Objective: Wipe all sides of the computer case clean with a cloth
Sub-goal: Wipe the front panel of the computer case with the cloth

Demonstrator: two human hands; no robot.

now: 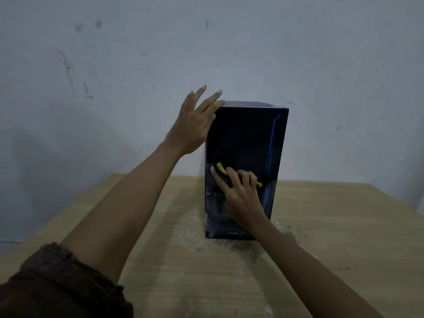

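A black glossy computer case (250, 143) stands upright on the wooden table (206, 271), its front face toward me. My left hand (195, 125) lies flat with straight fingers against the case's upper left edge. My right hand (238, 191) presses a cloth (221, 168) against the lower front face; only yellow bits of the cloth show above and to the right of my fingers, which bend over it.
A grey-white marked wall (206, 42) rises right behind the table. Pale dust or scuff marks lie on the tabletop around the case's base. The table's edges fall away at left and right.
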